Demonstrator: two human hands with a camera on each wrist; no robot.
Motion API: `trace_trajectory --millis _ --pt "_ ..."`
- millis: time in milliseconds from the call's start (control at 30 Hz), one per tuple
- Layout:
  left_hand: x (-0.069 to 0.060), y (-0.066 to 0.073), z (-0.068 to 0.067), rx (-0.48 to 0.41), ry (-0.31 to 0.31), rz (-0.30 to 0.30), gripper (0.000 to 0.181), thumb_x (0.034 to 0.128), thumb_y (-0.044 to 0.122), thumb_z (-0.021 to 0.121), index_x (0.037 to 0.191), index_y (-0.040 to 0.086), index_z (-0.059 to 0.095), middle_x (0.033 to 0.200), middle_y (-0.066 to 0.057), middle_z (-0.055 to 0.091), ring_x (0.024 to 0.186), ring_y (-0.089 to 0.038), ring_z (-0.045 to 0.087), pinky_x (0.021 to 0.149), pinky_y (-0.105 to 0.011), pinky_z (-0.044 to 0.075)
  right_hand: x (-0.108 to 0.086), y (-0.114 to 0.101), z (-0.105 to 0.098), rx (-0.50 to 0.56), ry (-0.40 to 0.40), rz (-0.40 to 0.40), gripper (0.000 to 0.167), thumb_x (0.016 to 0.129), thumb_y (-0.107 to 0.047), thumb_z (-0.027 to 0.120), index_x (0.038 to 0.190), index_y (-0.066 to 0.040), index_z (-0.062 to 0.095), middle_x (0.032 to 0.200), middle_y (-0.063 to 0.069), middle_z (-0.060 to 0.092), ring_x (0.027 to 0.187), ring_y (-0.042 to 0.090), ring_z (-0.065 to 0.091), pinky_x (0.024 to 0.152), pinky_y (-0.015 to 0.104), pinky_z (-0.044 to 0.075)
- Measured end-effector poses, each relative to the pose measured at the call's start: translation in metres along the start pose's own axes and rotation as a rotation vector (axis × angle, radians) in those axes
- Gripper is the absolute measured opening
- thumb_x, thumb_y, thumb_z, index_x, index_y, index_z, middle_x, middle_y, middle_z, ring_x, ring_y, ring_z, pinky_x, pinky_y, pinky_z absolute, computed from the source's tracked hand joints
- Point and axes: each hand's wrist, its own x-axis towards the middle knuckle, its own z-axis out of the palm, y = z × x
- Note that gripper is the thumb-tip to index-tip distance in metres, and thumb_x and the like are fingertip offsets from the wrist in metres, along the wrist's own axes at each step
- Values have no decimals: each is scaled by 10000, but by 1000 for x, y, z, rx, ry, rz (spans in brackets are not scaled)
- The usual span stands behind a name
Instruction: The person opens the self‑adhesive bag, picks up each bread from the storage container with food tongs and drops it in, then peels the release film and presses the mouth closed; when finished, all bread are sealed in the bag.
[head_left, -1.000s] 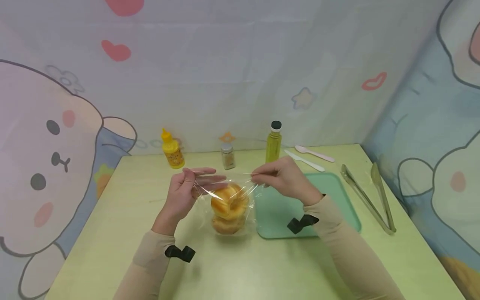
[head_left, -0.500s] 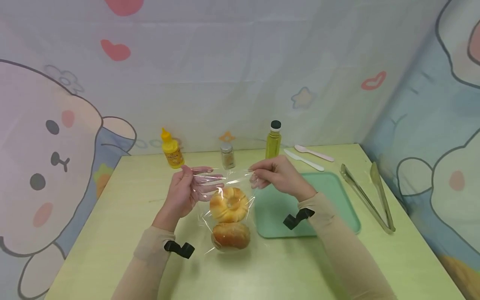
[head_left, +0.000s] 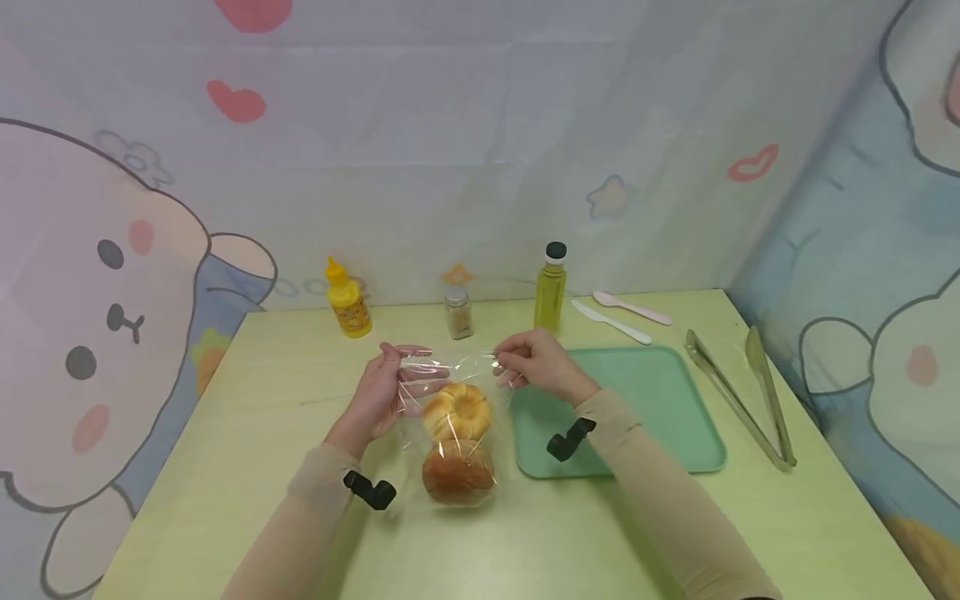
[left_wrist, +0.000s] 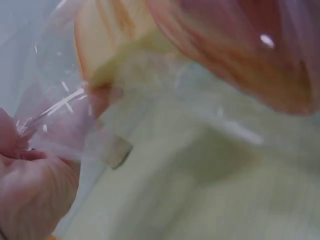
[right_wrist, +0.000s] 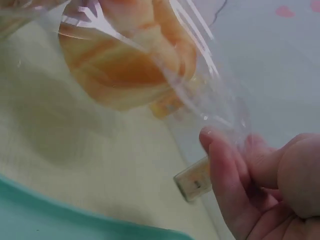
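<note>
A clear plastic bag (head_left: pixel 474 372) hangs between my hands above the table, with two breads inside. The ring-shaped bread (head_left: pixel 457 412) lies nearer the bag's top edge, and the round brown bun (head_left: pixel 458 473) sits below it. My left hand (head_left: pixel 379 393) pinches the bag's upper left edge with the thumb, its other fingers stretched behind the film. Thumb and fingertips of my right hand (head_left: pixel 542 365) pinch the upper right edge. Close up, the left wrist view shows the film gathered at the left hand (left_wrist: pixel 37 185). The right wrist view shows the right hand's pinch (right_wrist: pixel 265 180).
A green tray (head_left: pixel 622 417) lies to the right, with metal tongs (head_left: pixel 738 400) beyond it. Along the back stand a yellow squeeze bottle (head_left: pixel 348 308), a small seasoning jar (head_left: pixel 459 313) and an oil bottle (head_left: pixel 550 296). A white knife (head_left: pixel 611 322) and pink spoon (head_left: pixel 632 308) lie nearby.
The bag has tipped so that both breads show more fully, and the brown bun has come into view below the ring. My hands have drawn slightly closer together, both keeping hold of the bag.
</note>
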Motion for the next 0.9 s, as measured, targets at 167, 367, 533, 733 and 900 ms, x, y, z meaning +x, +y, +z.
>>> trace_trajectory --millis 167,367,533,733,900 --pt "13 -11 -3 66 25 -57 807 1063 642 193 1525 30 444 1245 -204 742 1034 -331 772 633 -370 641 0 10 3 -22 3 89 310 1064 -19 584 1312 163 614 1056 237 751 811 145 740 730 286 632" --pt "17 -13 -6 48 54 -86 691 1136 513 238 1578 -11 324 1394 -316 619 1057 -310 767 796 -444 644 3 16 5 -4 50 146 353 1045 8 588 1371 144 568 1071 233 735 895 195 756 801 311 634" --pt "22 -12 -3 72 94 -97 601 1155 417 362 1596 35 220 1496 -319 534 1231 -380 683 870 -447 630 4 19 2 -85 92 148 396 1044 -59 613 1402 101 561 1055 197 718 871 191 738 796 304 617" --pt "23 -2 -5 247 182 -48 680 1112 376 514 1640 70 214 1612 -269 390 1448 -430 465 1099 -541 496 2 25 -7 -137 122 140 434 1050 -102 593 1447 64 537 1137 226 714 982 306 747 861 373 624" --pt "14 9 -16 530 216 60 766 1076 428 581 1663 89 222 1684 -249 273 1550 -445 289 1218 -598 326 -9 30 -23 -289 164 96 444 1049 -166 609 1459 -1 564 1249 218 705 1077 349 731 867 421 617"
